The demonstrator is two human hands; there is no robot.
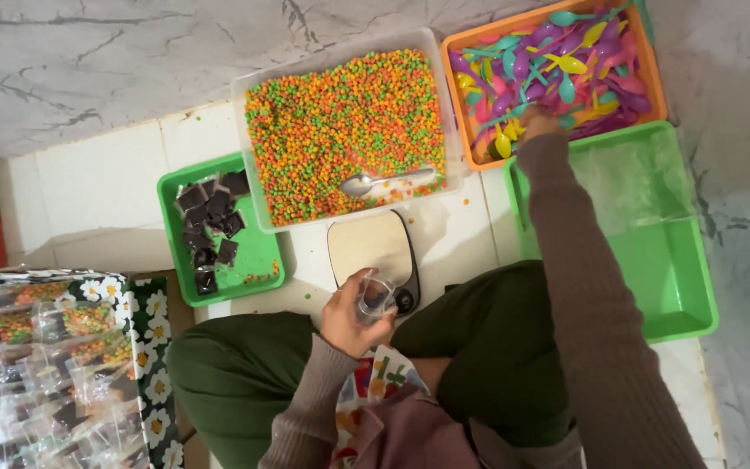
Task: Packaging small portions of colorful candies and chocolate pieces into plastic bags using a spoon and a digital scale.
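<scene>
Holding a small clear cup (376,298) over the lap, the left hand (353,320) has its fingers curled shut around it, just below a small scale (371,249) on the tiled floor (101,187). The right hand (538,123) reaches far forward into an orange tray (470,104) of coloured plastic spoons (566,65); its fingers are buried among them, so I cannot tell whether they grip one. Between the two hands lies a clear tub (249,87) of orange, green and yellow pellets (332,122) with a metal spoon (384,181) resting on top. Left of it, a green tray (258,260) holds dark chocolate squares (210,217). A second green tray (679,295) sits under the right arm. Filled clear packets (36,365) are stacked at far left.
</scene>
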